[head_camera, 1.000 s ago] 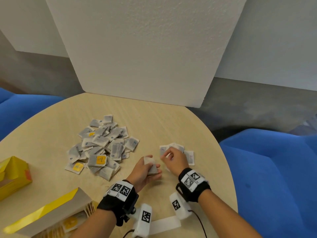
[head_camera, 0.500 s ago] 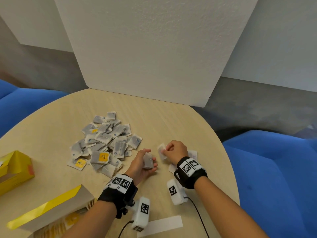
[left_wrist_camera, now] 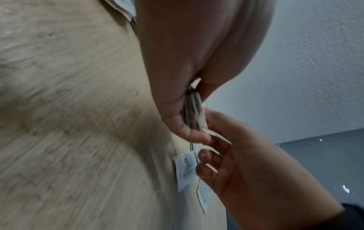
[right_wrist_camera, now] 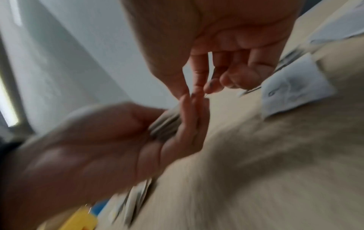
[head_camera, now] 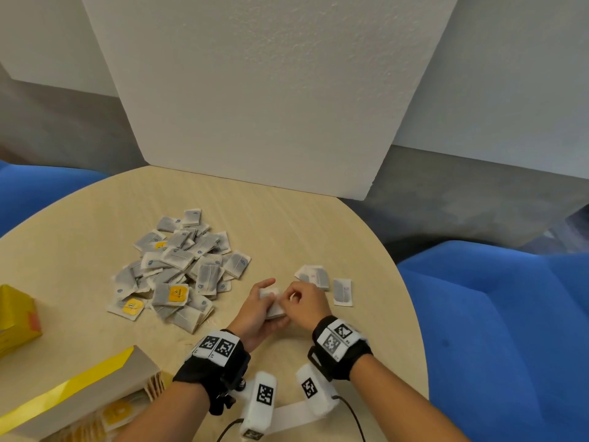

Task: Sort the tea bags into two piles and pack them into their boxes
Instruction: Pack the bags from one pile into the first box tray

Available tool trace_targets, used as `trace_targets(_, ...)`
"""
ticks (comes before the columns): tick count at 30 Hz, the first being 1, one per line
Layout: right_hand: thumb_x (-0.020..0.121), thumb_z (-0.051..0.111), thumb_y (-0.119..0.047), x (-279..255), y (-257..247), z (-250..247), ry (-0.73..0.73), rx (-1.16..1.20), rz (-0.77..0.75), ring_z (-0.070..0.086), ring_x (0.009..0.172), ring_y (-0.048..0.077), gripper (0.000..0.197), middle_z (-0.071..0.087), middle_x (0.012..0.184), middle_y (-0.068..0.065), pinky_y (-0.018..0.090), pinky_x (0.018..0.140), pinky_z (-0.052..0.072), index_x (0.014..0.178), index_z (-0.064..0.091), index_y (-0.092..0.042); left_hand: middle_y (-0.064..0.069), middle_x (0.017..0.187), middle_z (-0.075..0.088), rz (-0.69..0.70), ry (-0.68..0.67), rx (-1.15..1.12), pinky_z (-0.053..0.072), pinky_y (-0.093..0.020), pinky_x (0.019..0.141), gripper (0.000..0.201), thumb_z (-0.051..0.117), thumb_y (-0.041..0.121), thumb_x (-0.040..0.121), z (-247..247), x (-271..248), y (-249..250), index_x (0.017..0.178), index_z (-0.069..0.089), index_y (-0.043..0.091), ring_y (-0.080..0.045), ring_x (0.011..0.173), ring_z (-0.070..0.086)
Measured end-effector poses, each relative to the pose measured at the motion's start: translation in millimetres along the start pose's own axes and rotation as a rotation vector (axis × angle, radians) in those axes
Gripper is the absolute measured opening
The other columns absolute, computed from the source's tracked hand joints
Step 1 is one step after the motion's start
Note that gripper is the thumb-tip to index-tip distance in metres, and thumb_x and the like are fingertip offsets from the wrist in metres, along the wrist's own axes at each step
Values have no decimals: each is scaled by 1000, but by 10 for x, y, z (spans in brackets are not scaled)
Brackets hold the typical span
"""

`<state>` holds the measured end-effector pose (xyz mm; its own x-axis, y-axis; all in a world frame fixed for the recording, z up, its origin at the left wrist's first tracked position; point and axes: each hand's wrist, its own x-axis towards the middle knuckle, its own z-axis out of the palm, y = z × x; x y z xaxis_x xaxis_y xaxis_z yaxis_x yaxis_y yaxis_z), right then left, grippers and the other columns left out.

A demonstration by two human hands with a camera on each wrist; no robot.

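Note:
A big mixed pile of tea bags (head_camera: pixel 181 269) lies on the round table (head_camera: pixel 287 237); most are grey-white, a few carry yellow labels (head_camera: pixel 177 293). My left hand (head_camera: pixel 266 301) grips a small stack of grey tea bags (head_camera: pixel 274 311) on edge, seen as a stack (left_wrist_camera: pixel 192 112) between thumb and fingers in the left wrist view. My right hand (head_camera: pixel 294 298) meets it and pinches a tea bag (left_wrist_camera: pixel 208 132) against that stack (right_wrist_camera: pixel 165 124). A few sorted tea bags (head_camera: pixel 342 291) lie just right of the hands.
An open yellow box (head_camera: pixel 79 387) with yellow-labelled bags inside lies at the near left, and a second yellow box (head_camera: pixel 16 314) stands at the left edge. A white foam board (head_camera: pixel 271 90) stands behind the table. Blue seats (head_camera: pixel 494 330) flank it.
My right hand lifted a tea bag from the small group on the right and carried it left to the stack in my left hand. The two hands now touch.

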<state>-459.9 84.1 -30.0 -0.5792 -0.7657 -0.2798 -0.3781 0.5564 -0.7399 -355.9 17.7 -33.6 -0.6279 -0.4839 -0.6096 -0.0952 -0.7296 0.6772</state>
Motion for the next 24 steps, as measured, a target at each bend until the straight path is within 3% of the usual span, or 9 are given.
trace_targets(2, 89, 61, -25, 118, 65, -157, 109, 59, 80, 53, 68, 10, 10, 59, 75, -3, 21, 63, 41, 85, 64, -16, -16, 98, 59, 17, 5, -17, 58, -29, 56, 33, 32, 3, 100, -31, 10, 23, 127, 41, 21, -25, 77, 60)
trace_targets(5, 90, 58, -24, 301, 183, -402, 255, -49, 180, 58, 89, 22, 16, 60, 101, 6, 25, 72, 41, 102, 58, -13, -17, 97, 57, 51, 14, 19, 57, -28, 53, 34, 34, 2, 99, -54, 22, 49, 127, 40, 20, -24, 72, 59)
trace_targets(8, 91, 58, -31, 412, 254, -486, 209, -195, 263, 57, 103, 28, 34, 56, 118, 11, 31, 79, 43, 117, 49, -11, -16, 95, 57, 62, 22, 74, 55, -25, 50, 34, 34, 2, 100, -56, 36, 50, 128, 40, 19, -23, 70, 59)
trace_targets(11, 88, 63, -34, 443, 271, -456, 144, -237, 298, 57, 109, 31, 46, 56, 122, 13, 31, 78, 42, 122, 45, -10, -16, 93, 57, 59, 27, 116, 54, -23, 48, 33, 33, 3, 101, -44, 38, 30, 130, 39, 16, -22, 68, 57)
trace_targets(14, 82, 71, -27, 453, 271, -426, 149, -175, 306, 60, 102, 30, 45, 59, 117, 11, 29, 73, 44, 118, 48, -12, -15, 90, 57, 41, 35, 109, 54, -24, 49, 30, 34, 8, 102, -35, 50, 6, 130, 39, 15, -22, 68, 57)
trace_targets(19, 75, 77, -11, 409, 280, -466, 245, 178, 322, 62, 83, 23, 26, 68, 101, 12, 31, 74, 54, 92, 58, -16, -14, 88, 59, 0, 50, 8, 56, -32, 57, 27, 42, 30, 100, 4, 48, 15, 123, 45, 16, -26, 73, 61)
trace_targets(21, 75, 77, -6, 313, 241, -494, 206, 350, 304, 63, 71, 23, 24, 69, 92, 14, 31, 63, 55, 88, 59, -14, -16, 89, 59, -11, 56, -40, 56, -33, 59, 28, 44, 34, 98, 20, 40, 21, 119, 48, 16, -28, 75, 61)
trace_targets(24, 77, 74, 2, 85, 118, -493, 27, 545, 268, 56, 50, 17, 23, 66, 74, 12, 24, 45, 48, 93, 58, -6, -18, 98, 59, -19, 36, -101, 57, -35, 60, 34, 39, 41, 99, 47, 47, 7, 120, 49, 16, -30, 81, 61)
